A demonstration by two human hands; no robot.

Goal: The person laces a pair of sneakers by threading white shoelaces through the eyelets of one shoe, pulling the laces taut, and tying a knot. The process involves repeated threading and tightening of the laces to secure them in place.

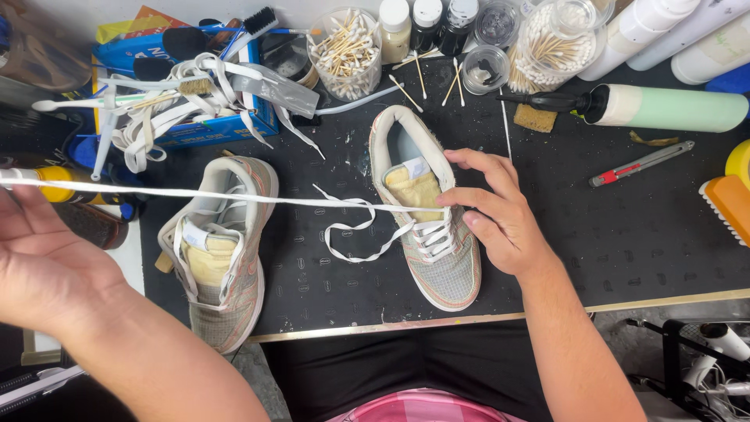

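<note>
A black mat [609,227] covers the bench, its far edge crowded with swab jars [348,48], bottles and brushes. The right hand [496,211] rests on the right shoe [433,234], fingers loosely curled, fingertips pinching the white lace [234,195] at the eyelets. The lace runs taut (nearly level) across to the left hand [43,262], open with palm up, the lace passing over its fingers. The left shoe [223,250] lies between them, under the lace.
</note>
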